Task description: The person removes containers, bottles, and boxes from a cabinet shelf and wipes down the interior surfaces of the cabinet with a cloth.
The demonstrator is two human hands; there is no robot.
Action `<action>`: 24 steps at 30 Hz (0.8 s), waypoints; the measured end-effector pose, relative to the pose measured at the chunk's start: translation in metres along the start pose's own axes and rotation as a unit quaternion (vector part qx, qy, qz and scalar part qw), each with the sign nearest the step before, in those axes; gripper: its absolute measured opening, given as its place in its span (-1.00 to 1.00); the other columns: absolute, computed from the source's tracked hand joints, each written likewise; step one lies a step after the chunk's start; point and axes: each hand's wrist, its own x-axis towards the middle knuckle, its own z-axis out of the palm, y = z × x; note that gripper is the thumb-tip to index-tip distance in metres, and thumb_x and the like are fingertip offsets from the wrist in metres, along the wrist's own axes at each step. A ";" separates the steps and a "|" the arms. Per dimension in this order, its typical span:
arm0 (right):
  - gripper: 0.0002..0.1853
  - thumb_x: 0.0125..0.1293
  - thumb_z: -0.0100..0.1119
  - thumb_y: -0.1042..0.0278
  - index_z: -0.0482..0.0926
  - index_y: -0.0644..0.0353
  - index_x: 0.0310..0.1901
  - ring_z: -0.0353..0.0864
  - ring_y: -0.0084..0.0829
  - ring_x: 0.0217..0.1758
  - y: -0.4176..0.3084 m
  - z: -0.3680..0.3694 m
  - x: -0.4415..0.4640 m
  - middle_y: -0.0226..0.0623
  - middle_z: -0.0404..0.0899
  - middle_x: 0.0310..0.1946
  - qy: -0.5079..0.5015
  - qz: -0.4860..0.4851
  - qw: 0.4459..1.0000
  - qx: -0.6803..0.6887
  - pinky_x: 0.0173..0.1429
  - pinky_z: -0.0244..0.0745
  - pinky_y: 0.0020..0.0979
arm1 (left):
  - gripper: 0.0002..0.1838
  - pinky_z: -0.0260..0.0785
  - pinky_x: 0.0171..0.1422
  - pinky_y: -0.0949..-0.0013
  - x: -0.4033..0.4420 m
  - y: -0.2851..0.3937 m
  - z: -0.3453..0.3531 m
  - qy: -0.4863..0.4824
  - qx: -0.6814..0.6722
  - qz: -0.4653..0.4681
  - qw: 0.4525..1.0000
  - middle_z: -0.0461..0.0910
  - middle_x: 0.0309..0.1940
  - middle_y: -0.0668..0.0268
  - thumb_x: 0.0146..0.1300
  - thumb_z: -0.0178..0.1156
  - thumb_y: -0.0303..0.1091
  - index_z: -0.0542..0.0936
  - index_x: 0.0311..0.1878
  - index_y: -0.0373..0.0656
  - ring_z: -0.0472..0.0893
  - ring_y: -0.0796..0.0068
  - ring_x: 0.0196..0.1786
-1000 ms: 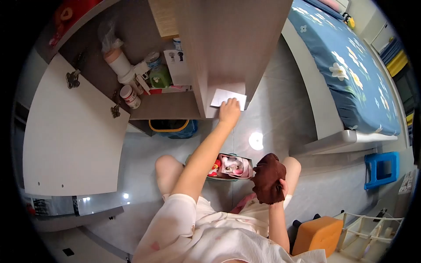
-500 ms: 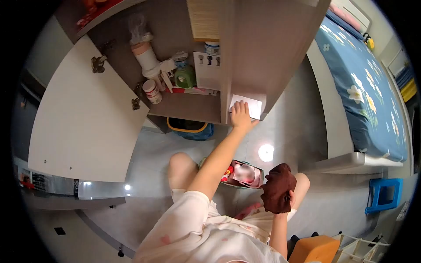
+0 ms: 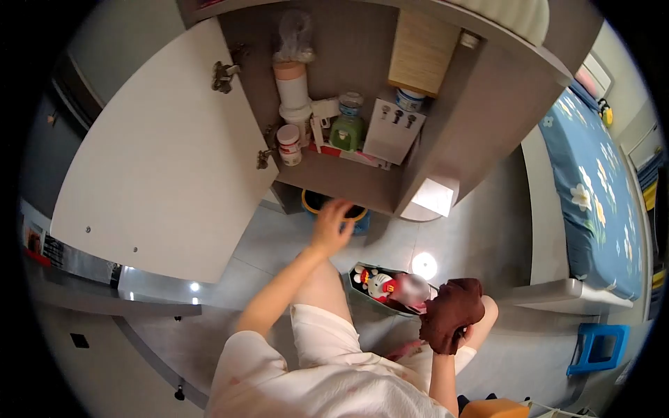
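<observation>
My left hand is in the air in front of the cabinet, over the near side of a blue bin with a yellow rim. Its fingers are apart and nothing shows in them. At lower right, my right hand grips a crumpled dark brown cloth, which covers part of the fingers. Between my legs on the floor stands a dark green box with a white and red plush toy and other items in it. A white card lies on the low rounded ledge at the cabinet's right side.
The white cabinet door is swung wide on the left. Inside stand a white jar, a green container and a white panel with hooks. A bed runs along the right, with a blue stool near its foot.
My left hand has come off the white card and moved left and down, toward the bin. The card stays on the ledge. My right hand still holds the brown cloth. The view has shifted.
</observation>
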 end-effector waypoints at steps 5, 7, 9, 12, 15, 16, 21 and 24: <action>-0.38 0.16 -0.11 0.01 0.15 0.23 0.18 0.18 -0.17 0.23 0.030 0.037 0.014 -0.12 0.17 0.18 0.003 0.076 0.992 -0.098 0.30 0.05 -0.16 | -0.57 0.20 0.10 0.17 0.038 -0.057 -0.068 0.102 0.084 -0.092 0.987 0.29 0.01 0.05 0.03 0.09 -0.42 0.32 0.03 -0.22 0.31 0.02 0.05; -0.38 0.11 0.05 0.14 0.16 0.26 0.16 0.27 -0.11 0.14 0.040 0.057 0.022 -0.09 0.26 0.11 0.079 0.121 0.986 -0.080 0.25 0.14 -0.12 | -0.51 0.19 0.12 0.15 0.053 -0.067 -0.083 0.113 0.096 -0.091 0.985 0.25 0.05 0.04 0.03 0.08 -0.44 0.26 0.08 -0.25 0.30 0.00 0.08; -0.39 0.12 0.06 0.17 0.16 0.26 0.16 0.28 -0.11 0.14 0.042 0.060 0.033 -0.09 0.27 0.11 0.078 0.148 0.982 -0.091 0.25 0.14 -0.12 | -0.51 0.20 0.12 0.15 0.070 -0.068 -0.092 0.106 0.087 -0.095 0.986 0.24 0.06 0.03 0.03 0.08 -0.44 0.26 0.08 -0.26 0.29 0.00 0.08; -0.42 0.15 0.00 0.18 0.15 0.27 0.16 0.28 -0.12 0.14 0.033 0.090 0.061 -0.11 0.29 0.10 0.065 0.247 0.957 -0.136 0.21 0.19 -0.12 | -0.48 0.20 0.13 0.16 0.100 -0.077 -0.093 0.110 0.046 -0.063 0.991 0.21 0.08 0.00 0.03 0.09 -0.42 0.23 0.10 -0.28 0.28 -0.01 0.11; -0.42 0.13 -0.01 0.19 0.15 0.29 0.16 0.27 -0.10 0.15 0.018 0.142 0.085 -0.05 0.26 0.11 0.021 0.267 0.958 -0.106 0.20 0.20 -0.10 | -0.45 0.20 0.13 0.16 0.130 -0.083 -0.098 0.121 -0.022 -0.069 0.990 0.17 0.11 -0.05 0.03 0.09 -0.41 0.20 0.12 -0.31 0.26 -0.04 0.12; -0.42 0.12 -0.01 0.20 0.15 0.29 0.16 0.27 -0.09 0.15 0.011 0.138 0.094 -0.03 0.25 0.11 0.027 0.250 0.960 -0.126 0.20 0.20 -0.10 | -0.43 0.19 0.14 0.16 0.138 -0.086 -0.098 0.128 0.002 -0.072 0.989 0.16 0.11 -0.06 0.03 0.08 -0.41 0.17 0.14 -0.32 0.25 -0.06 0.13; -0.46 0.10 0.00 0.30 0.19 0.31 0.12 0.33 -0.10 0.10 -0.001 0.188 0.117 -0.02 0.30 0.07 -0.006 0.218 0.958 -0.185 0.18 0.23 -0.13 | -0.37 0.14 0.18 0.15 0.157 -0.096 -0.098 0.117 -0.003 -0.114 0.987 0.14 0.10 -0.13 0.04 0.08 -0.40 0.09 0.17 -0.34 0.21 -0.12 0.14; -0.48 0.10 0.00 0.34 0.20 0.32 0.11 0.33 -0.10 0.10 0.003 0.174 0.143 -0.02 0.30 0.07 -0.005 0.230 0.955 -0.187 0.18 0.23 -0.13 | -0.34 0.11 0.20 0.14 0.164 -0.107 -0.091 0.129 -0.006 -0.160 0.979 0.12 0.12 -0.15 0.04 0.09 -0.38 0.05 0.19 -0.35 0.18 -0.14 0.16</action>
